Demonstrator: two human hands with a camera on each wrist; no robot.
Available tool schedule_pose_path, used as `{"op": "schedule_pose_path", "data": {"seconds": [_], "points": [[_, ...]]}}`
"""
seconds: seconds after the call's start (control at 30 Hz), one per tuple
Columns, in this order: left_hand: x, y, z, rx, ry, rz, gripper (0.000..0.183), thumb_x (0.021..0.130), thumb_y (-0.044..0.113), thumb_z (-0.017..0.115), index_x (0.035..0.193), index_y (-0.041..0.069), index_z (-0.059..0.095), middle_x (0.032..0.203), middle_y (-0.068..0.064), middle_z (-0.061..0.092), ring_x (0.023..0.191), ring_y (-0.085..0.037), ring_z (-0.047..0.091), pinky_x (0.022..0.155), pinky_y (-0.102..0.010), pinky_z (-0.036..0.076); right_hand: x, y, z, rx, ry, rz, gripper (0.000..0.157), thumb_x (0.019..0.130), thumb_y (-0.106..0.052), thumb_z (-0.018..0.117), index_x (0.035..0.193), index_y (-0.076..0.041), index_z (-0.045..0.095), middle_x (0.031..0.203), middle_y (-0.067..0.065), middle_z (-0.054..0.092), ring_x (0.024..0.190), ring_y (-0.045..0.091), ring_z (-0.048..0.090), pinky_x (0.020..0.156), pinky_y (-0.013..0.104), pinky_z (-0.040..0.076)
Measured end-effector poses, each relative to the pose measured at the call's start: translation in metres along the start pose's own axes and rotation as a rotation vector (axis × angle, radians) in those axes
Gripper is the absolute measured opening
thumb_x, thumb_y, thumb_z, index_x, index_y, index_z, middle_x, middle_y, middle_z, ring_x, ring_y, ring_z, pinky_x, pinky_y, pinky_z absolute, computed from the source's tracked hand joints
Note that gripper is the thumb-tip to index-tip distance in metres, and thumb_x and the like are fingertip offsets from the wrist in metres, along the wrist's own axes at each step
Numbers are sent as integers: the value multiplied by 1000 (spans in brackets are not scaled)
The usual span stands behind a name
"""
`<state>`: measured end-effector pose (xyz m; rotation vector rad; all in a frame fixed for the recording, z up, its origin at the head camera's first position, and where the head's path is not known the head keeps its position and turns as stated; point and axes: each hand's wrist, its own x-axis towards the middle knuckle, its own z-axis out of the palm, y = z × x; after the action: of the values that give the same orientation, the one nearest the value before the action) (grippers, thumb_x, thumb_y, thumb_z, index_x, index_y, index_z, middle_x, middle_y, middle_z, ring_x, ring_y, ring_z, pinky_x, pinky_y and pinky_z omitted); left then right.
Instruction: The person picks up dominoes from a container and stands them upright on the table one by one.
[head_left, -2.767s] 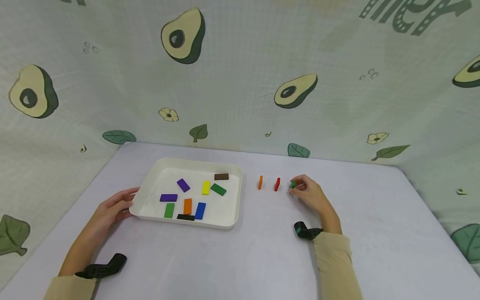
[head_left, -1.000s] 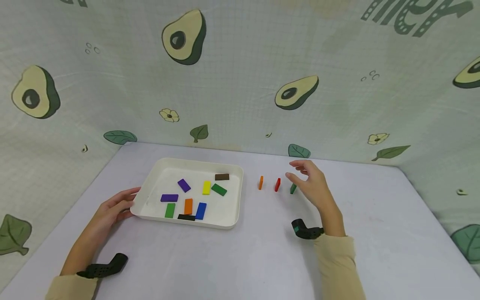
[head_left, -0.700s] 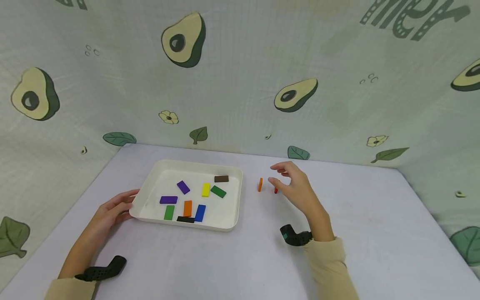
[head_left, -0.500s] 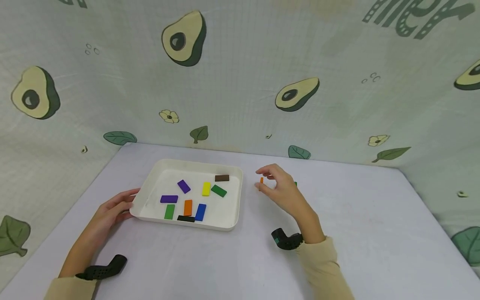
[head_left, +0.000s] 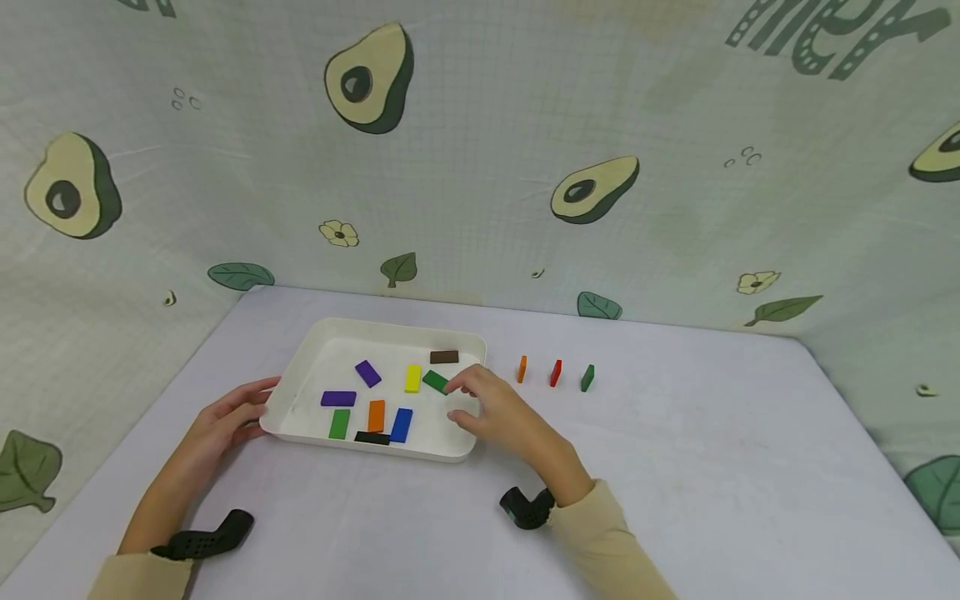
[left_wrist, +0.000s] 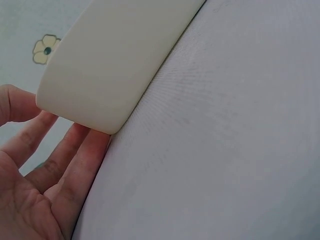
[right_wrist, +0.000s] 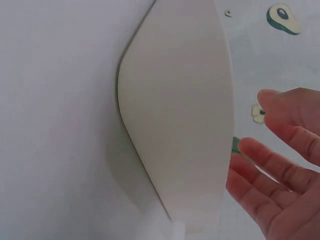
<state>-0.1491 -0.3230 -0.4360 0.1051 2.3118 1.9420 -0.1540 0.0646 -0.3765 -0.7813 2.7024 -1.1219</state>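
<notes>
The left hand rests its outstretched fingers against the left end of a white tray; in the left wrist view its fingertips are at the tray's wall near a corner. Over the tray's right end, the right hand reaches in with thumb and fingers apart, holding nothing. Its index fingertip overlaps the end of a dark green domino block in the head view. Close by lie a brown block, a yellow block and a blue block. In the right wrist view the tray's wall hides most of the inside.
Right of the tray, an orange block, a red block and a green block stand on edge in a spaced row. Purple, light green, orange and black blocks lie flat elsewhere in the tray. A patterned cloth hangs behind the table.
The right hand has let go of the green block, leaving it standing at the row's right end, and moved left past the row to over the tray. The left hand stays put.
</notes>
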Motion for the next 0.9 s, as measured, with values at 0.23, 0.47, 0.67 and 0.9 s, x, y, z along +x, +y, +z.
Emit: {"op": "schedule_pose_path", "data": {"seconds": [0.23, 0.47, 0.67, 0.9], "points": [[1, -1, -1, 22, 8, -7, 43, 97, 23, 50, 137, 11, 44, 107, 21, 61, 92, 3, 60, 74, -16, 52, 3, -4, 17, -32, -83, -46, 31, 89, -13, 62, 119, -9, 55, 120, 4, 54, 108, 22, 53, 93, 34, 48], [0, 0, -2, 33, 10, 1, 42, 97, 22, 49, 137, 11, 45, 108, 22, 60, 92, 3, 60, 74, -16, 52, 6, -8, 32, -90, -119, -54, 33, 90, -16, 61, 122, -12, 55, 120, 2, 53, 110, 16, 53, 96, 26, 46], [-1, 0, -2, 6, 11, 0, 40, 97, 21, 50, 136, 12, 47, 108, 22, 60, 91, 3, 60, 74, -16, 52, 9, -14, 36, -161, -103, -62, 33, 90, -17, 62, 122, -13, 55, 122, 1, 52, 113, 15, 52, 100, 27, 43], [0, 0, 0, -20, 4, -28, 42, 96, 25, 52, 136, 13, 46, 113, 25, 57, 92, 4, 60, 74, -15, 51, 22, -18, 45, -189, -137, -57, 32, 89, -13, 61, 121, -12, 58, 127, 2, 53, 119, 16, 48, 103, 28, 40]]}}
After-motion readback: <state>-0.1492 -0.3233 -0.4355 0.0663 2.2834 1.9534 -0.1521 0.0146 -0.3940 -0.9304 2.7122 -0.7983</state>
